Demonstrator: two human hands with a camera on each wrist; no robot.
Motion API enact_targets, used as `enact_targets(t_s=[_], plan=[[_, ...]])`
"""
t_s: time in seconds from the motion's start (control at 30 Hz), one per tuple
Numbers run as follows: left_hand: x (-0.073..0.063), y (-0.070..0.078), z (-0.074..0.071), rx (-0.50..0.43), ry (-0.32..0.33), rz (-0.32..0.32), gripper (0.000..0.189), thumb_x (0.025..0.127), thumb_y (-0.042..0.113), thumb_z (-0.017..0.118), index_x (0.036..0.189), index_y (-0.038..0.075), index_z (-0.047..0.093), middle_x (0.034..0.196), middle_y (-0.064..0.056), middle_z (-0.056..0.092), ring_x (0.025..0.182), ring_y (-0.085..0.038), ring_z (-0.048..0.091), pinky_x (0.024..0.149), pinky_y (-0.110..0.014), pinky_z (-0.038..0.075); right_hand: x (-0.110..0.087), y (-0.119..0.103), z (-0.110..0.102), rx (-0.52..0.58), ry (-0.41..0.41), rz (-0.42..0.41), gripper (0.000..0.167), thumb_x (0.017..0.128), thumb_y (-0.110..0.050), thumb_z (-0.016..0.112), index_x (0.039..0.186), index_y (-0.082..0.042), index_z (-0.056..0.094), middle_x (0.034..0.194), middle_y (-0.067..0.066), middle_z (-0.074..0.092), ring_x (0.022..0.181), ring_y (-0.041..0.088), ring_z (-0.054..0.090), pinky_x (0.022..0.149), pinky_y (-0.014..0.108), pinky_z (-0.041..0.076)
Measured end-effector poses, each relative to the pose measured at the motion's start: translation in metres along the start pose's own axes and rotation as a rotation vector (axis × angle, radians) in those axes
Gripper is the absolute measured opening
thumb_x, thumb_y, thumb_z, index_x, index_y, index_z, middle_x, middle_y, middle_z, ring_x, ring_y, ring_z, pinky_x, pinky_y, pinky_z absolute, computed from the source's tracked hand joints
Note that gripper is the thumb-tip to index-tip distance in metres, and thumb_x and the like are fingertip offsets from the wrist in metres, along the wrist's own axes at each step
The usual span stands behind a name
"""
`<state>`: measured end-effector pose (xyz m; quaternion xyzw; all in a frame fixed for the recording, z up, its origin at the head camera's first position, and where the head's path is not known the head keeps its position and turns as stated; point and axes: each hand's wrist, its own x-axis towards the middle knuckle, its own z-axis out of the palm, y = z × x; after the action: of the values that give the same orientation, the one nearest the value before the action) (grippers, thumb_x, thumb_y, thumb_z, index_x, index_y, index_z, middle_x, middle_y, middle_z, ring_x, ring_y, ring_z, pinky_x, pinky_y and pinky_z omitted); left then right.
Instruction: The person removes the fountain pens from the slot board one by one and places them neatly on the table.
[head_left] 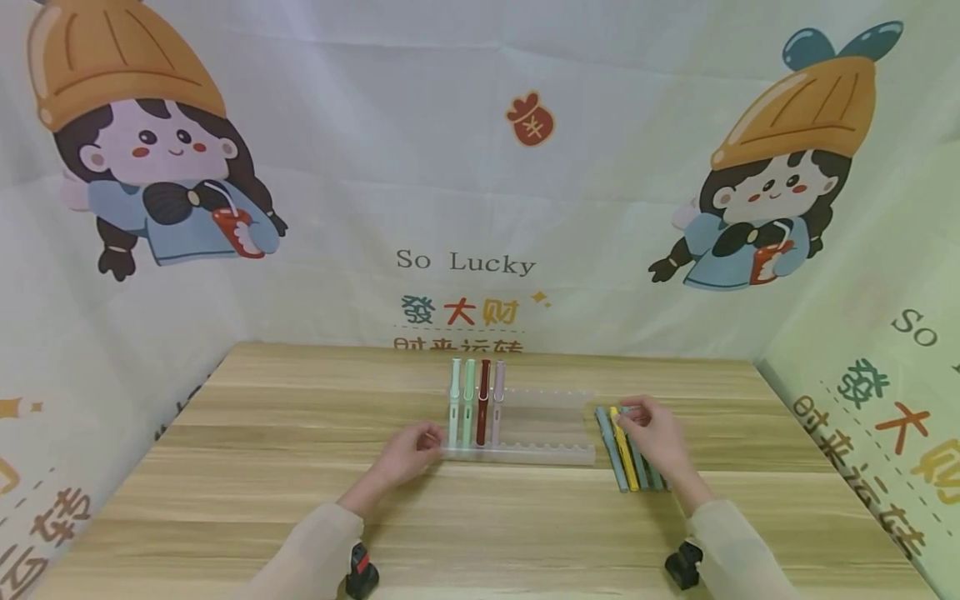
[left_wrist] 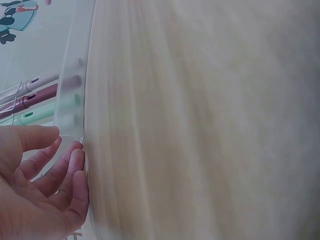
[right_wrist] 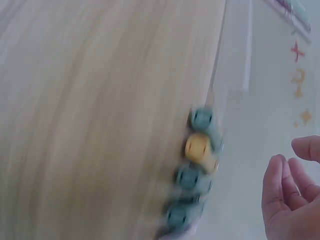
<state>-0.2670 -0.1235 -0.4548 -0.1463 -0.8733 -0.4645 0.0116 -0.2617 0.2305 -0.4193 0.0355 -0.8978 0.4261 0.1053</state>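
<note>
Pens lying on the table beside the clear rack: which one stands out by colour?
The yellow pen, second from left among them in the head view; the other pens look bluish or greenish.

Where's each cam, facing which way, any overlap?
Head: on the head, looking forward and down at the clear rack; left hand, right hand, sleeves show.
Left wrist: on that wrist, looking at the rack's end and tabletop; left hand shows.
Right wrist: on that wrist, looking at loose pens; right hand shows.
Shared: yellow pen, head and right wrist.
</note>
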Motion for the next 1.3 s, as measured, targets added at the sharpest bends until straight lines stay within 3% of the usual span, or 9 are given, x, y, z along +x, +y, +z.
enact_targets(t_s=[0.27,0.5,0.77,1.1,1.3], plan=[[0.000,-0.002,0.001,-0.005,-0.008,0.000,0.014,0.077,-0.002,0.061,0.090,-0.003,0.057,0.083,-0.008,0.059,0.080,-0.024,0.056,0.072,-0.034,0.047,0.001,-0.016,0.034,0.154,-0.022,-0.065,0.027,0.082,-0.004,0.058,0.108,0.003,0.054,0.089,0.012,0.059,0.080,0.024,0.055,0.065,0.028,0.049],[0.001,-0.002,0.001,-0.020,-0.006,-0.006,0.014,0.077,-0.002,0.060,0.091,-0.003,0.057,0.083,-0.007,0.058,0.080,-0.023,0.056,0.071,-0.034,0.047,0.001,-0.042,0.060,0.320,-0.017,-0.083,0.027,0.080,0.002,0.060,0.106,0.005,0.055,0.090,0.022,0.060,0.078,0.029,0.058,0.060,0.029,0.051],[0.001,-0.001,0.001,-0.026,-0.003,-0.015,0.014,0.077,-0.003,0.060,0.090,-0.003,0.057,0.082,-0.007,0.058,0.079,-0.022,0.056,0.070,-0.033,0.048,0.007,-0.053,0.089,0.312,-0.031,-0.094,0.030,0.078,0.001,0.061,0.107,0.000,0.055,0.089,0.013,0.062,0.081,0.025,0.058,0.065,0.031,0.050],[0.000,0.001,0.001,-0.022,0.002,-0.010,0.013,0.077,-0.003,0.060,0.090,-0.004,0.057,0.082,-0.008,0.058,0.078,-0.023,0.056,0.070,-0.033,0.048,0.009,-0.064,0.111,0.403,-0.042,-0.109,0.037,0.078,0.004,0.058,0.113,0.004,0.049,0.096,0.024,0.058,0.085,0.031,0.058,0.073,0.034,0.049],[-0.001,0.001,0.001,-0.020,0.000,-0.013,0.013,0.077,-0.003,0.060,0.089,-0.003,0.057,0.082,-0.007,0.058,0.079,-0.023,0.056,0.071,-0.033,0.048,0.011,-0.068,0.120,0.392,-0.074,-0.074,0.045,0.077,0.005,0.057,0.120,0.002,0.044,0.100,0.022,0.057,0.089,0.031,0.057,0.075,0.034,0.049]])
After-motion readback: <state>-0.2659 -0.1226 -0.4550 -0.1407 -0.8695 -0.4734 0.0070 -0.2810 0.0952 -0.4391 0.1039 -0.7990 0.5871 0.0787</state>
